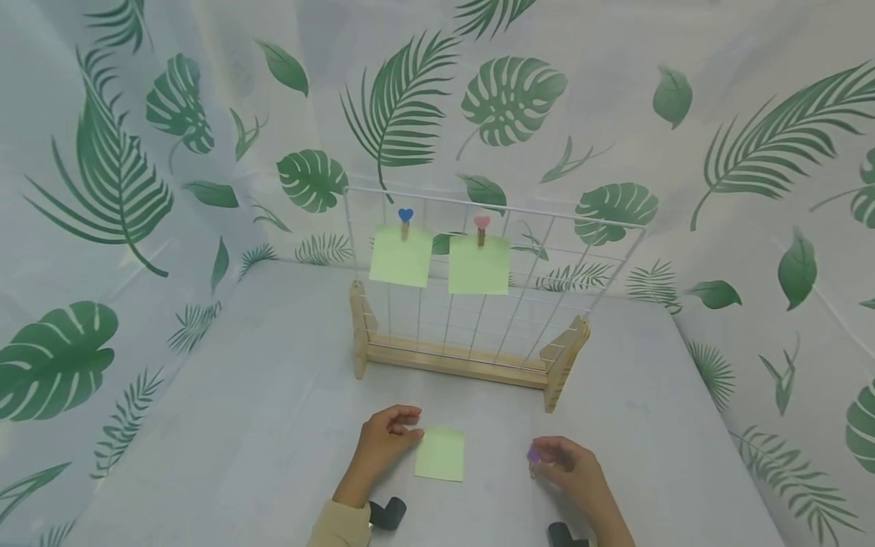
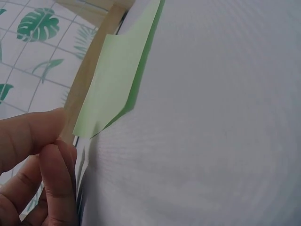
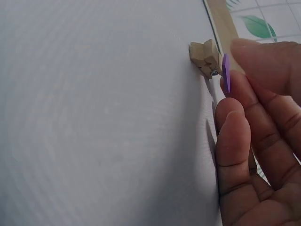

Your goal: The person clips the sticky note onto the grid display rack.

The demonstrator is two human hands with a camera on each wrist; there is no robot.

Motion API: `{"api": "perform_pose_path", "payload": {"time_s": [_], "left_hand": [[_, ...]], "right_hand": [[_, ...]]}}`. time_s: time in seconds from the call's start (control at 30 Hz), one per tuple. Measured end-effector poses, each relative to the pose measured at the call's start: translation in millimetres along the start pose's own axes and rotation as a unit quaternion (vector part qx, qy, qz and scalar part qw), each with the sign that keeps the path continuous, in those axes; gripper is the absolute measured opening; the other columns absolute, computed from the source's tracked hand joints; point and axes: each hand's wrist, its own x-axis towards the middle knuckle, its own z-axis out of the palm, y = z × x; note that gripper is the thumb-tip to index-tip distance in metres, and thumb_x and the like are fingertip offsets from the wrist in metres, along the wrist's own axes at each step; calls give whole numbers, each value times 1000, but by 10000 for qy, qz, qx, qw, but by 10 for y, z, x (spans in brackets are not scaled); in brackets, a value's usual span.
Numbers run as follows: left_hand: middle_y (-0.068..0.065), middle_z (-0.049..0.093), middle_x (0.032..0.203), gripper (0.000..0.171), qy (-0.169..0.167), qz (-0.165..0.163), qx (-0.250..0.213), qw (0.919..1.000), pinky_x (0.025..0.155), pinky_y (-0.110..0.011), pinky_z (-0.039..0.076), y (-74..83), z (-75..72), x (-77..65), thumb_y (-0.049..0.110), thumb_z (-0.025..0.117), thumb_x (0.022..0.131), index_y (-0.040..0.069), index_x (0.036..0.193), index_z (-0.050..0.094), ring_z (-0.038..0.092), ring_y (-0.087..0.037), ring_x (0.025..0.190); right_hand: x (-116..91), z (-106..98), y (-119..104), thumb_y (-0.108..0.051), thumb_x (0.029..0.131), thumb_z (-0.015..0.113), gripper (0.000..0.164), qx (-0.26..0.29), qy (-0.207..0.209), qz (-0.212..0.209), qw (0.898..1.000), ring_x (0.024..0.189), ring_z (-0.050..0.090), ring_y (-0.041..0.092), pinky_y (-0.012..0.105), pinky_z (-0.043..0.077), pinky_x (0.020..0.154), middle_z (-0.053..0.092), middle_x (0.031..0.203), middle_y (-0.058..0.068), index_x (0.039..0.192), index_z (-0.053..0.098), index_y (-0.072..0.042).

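Observation:
My left hand (image 1: 388,439) is just left of a pale green sticky note (image 1: 440,454) on the table, its thumb and fingers apart. In the left wrist view its fingertips (image 2: 59,125) are close to the note's near corner, with nothing gripped. My right hand (image 1: 570,465) has its thumb and index finger at a small wooden clothespin (image 3: 204,57) with a purple heart (image 3: 226,73), low over the table. The fingers curl about the heart end, while the clip's wooden tip points away. How firmly they pinch is hard to see.
A white wire grid (image 1: 540,304) in a wooden stand (image 1: 458,363) stands behind the hands. Two green notes (image 1: 402,258) hang on it, under a blue heart clothespin (image 1: 405,220) and a pink heart clothespin (image 1: 481,228). Leaf-patterned cloth (image 1: 260,137) surrounds the white table (image 1: 239,395).

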Motion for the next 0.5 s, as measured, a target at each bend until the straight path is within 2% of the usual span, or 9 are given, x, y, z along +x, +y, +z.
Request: {"api": "perform_pose_path", "payload": {"time_s": [0.23, 0.5], "left_hand": [[-3, 70, 94, 26, 86, 41, 514, 9986, 71, -22, 52, 89, 4, 8, 10, 88, 88, 2, 111, 80, 60, -10, 80], [4, 58, 78, 17, 113, 143, 1054, 9943, 67, -24, 44, 106, 21, 39, 9, 88, 85, 4, 99, 82, 51, -10, 73]], "right_hand": [[14, 33, -49, -3, 85, 89, 32, -581, 154, 98, 9981, 96, 69, 19, 24, 54, 77, 80, 108, 11, 115, 77, -1], [20, 50, -26, -7, 85, 91, 37, -682, 217, 246, 9971, 89, 64, 16, 24, 53, 75, 78, 110, 10, 118, 76, 0]]}}
